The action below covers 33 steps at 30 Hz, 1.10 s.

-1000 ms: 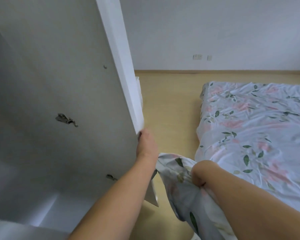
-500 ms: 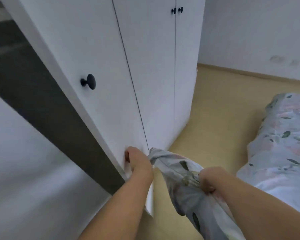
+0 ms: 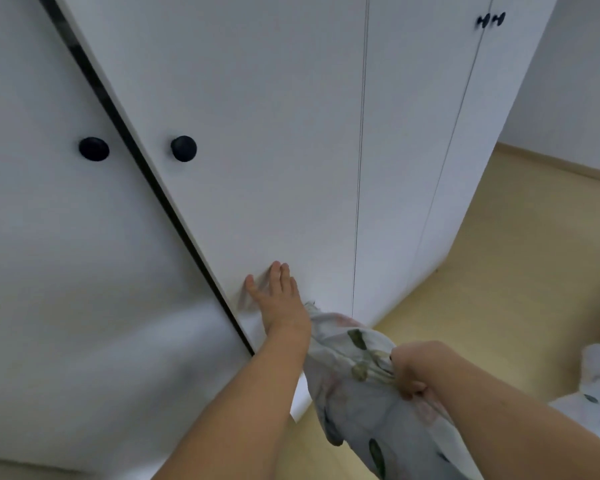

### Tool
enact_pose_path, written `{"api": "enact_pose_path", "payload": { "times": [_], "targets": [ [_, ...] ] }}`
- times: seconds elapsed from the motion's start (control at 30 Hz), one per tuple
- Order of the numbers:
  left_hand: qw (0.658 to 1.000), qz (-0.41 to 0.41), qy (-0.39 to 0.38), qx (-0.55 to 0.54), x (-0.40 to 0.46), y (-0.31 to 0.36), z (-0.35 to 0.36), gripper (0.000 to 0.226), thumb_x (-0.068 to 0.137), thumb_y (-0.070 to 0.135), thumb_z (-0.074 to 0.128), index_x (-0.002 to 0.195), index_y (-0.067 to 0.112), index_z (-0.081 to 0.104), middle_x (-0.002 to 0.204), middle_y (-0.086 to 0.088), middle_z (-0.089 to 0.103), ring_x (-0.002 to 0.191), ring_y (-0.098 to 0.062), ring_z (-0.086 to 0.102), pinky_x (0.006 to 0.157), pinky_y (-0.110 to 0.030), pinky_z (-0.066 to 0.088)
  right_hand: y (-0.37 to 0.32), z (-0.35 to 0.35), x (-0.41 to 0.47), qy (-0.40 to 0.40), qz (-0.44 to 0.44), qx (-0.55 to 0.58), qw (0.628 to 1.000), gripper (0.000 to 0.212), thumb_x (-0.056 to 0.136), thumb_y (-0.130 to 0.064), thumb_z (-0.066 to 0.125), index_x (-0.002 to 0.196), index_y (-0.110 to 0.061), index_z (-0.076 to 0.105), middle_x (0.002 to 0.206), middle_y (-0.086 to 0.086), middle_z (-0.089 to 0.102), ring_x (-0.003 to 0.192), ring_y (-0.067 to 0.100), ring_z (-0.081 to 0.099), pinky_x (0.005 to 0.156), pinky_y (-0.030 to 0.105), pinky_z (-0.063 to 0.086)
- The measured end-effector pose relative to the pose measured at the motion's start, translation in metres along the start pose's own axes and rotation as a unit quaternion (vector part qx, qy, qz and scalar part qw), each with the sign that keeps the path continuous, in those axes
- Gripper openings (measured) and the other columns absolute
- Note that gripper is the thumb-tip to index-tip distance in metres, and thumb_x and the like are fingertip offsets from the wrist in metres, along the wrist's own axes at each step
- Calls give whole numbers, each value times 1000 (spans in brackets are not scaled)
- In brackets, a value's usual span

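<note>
Fingers (image 3: 280, 277) of my left hand (image 3: 279, 301) lie straight, flat on the wardrobe door (image 3: 257, 168), its dark gap (image 3: 173, 216) just left; my right hand (image 3: 409, 372) grips the floral cloth (image 3: 347, 365).

The white wardrobe door (image 3: 257, 168) stands almost shut, and the bunched floral cloth (image 3: 347, 372) hangs just beside its lower edge.

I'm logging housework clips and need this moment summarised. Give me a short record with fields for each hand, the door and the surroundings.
left hand: flat, fingers straight, pressing on the wardrobe door
right hand: grips the floral cloth
door state: not fully shut; narrow dark gap beside the neighbouring door
door fitting: black knob
floor: pale wood
</note>
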<state>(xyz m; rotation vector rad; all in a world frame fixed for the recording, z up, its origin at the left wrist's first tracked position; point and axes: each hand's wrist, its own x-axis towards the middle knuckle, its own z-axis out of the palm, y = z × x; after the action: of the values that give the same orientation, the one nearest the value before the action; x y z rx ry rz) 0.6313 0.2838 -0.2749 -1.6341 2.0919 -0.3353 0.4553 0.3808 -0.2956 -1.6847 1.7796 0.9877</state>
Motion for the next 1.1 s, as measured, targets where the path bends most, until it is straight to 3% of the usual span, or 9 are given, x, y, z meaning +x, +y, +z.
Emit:
{"api": "enact_pose_path", "payload": {
  "times": [0.1,0.33,0.53,0.63,0.73,0.83,0.93,1.0,1.1],
  "targets": [
    [1000,7,20,16,11,-18,8,63,99,32,25,153,9,1,160,-8,-19,145,-27,-21,104,-74,0,-1,-4,6,5,-2,-3,1000,10,78,-18,60,82,-9,59,84,9,60,78,22,51,68,30,41],
    [998,35,32,52,33,-45,20,65,97,33,28,153,12,3,158,-6,-24,143,-26,-26,103,-74,-2,-13,-24,21,10,6,-5,1000,36,77,-13,58,113,-8,57,115,12,62,103,28,61,71,31,42],
    [996,45,50,61,45,-58,28,66,96,32,28,154,14,2,158,-6,-25,143,-28,-27,99,-77,-5,-18,-37,34,51,3,-4,999,35,77,-15,51,111,-11,57,76,1,51,80,25,56,66,33,41],
    [996,56,66,18,46,-52,31,71,94,45,26,153,17,-1,160,-10,-17,144,-33,-23,94,-80,-9,-17,-40,40,65,1,-11,998,36,77,-16,48,113,-11,57,93,5,62,88,26,62,66,32,41],
    [982,136,96,-84,49,-42,39,76,89,60,19,152,23,-1,161,-13,6,146,-37,-1,99,-77,-8,-11,-44,42,52,6,6,999,35,78,-17,49,111,-12,58,107,6,64,86,25,61,65,32,41],
    [947,280,90,-133,57,-30,52,78,86,62,24,151,27,0,161,-7,10,148,-29,3,109,-69,2,1,-45,39,29,19,44,998,6,79,-13,49,82,-12,54,78,2,55,73,21,49,65,30,39],
    [912,383,55,-134,66,-7,51,85,79,65,34,148,31,-1,161,-1,9,148,-23,1,113,-62,6,21,-45,31,38,58,91,993,25,78,-9,51,58,-16,37,60,-1,39,63,19,46,64,28,37],
    [897,419,28,-140,70,20,44,92,74,68,39,149,32,-2,161,1,7,148,-22,2,115,-60,4,41,-39,27,27,77,120,989,24,78,-9,52,58,-15,40,61,0,43,58,18,46,63,28,38],
    [883,451,31,-126,77,71,24,98,75,67,46,152,28,-1,161,2,11,147,-20,10,117,-53,5,81,-26,23,27,91,155,983,7,80,-12,52,80,-8,59,86,5,63,79,24,59,65,29,40]
  ]
}}
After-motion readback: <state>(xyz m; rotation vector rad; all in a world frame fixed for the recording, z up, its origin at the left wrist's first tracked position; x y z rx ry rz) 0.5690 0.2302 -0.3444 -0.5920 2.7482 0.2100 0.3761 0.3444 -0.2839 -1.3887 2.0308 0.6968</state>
